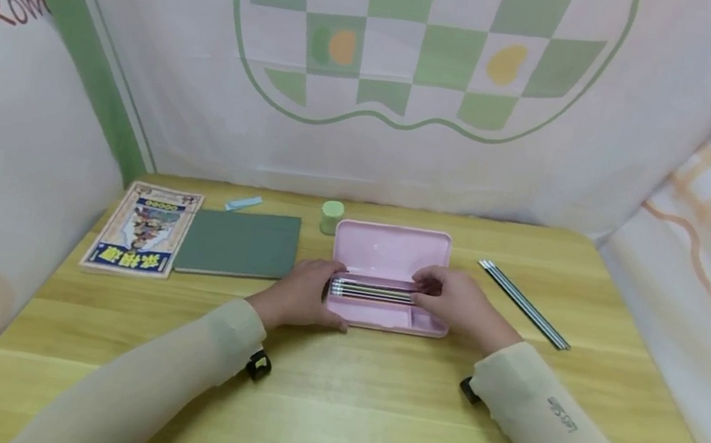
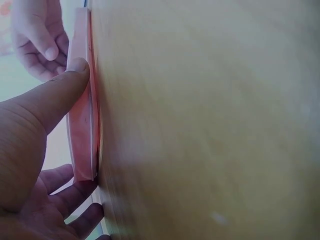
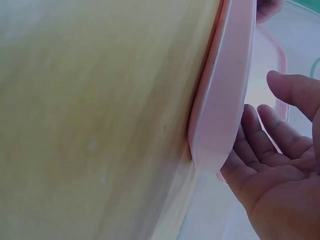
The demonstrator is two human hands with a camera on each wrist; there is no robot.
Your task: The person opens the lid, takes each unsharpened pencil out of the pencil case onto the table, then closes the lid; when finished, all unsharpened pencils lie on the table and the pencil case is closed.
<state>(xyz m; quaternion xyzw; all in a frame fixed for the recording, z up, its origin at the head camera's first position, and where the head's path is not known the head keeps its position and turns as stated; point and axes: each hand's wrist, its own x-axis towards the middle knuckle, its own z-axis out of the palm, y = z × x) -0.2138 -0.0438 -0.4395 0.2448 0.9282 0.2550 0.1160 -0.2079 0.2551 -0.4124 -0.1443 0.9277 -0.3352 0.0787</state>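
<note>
A pink pencil case (image 1: 368,313) lies on the table with its lid raised at the back. Several dark striped pencils (image 1: 375,293) rest side by side in its long compartment. My left hand (image 1: 301,295) holds the case at its left end; in the left wrist view its thumb (image 2: 65,87) presses the front wall, while fingers reach round the end. Over the right end of the case is my right hand (image 1: 457,305), with its fingertips by the pencil ends. In the right wrist view its fingers (image 3: 272,127) are loosely bent, and the thumb stands apart, with nothing seen between them.
More striped pencils (image 1: 525,305) lie slanted on the table (image 1: 322,420) at the right. Behind the case stands a small green-lidded container (image 1: 331,217). To the left are a dark green book (image 1: 242,243), a printed booklet (image 1: 145,229) and a light blue strip-like item (image 1: 243,203).
</note>
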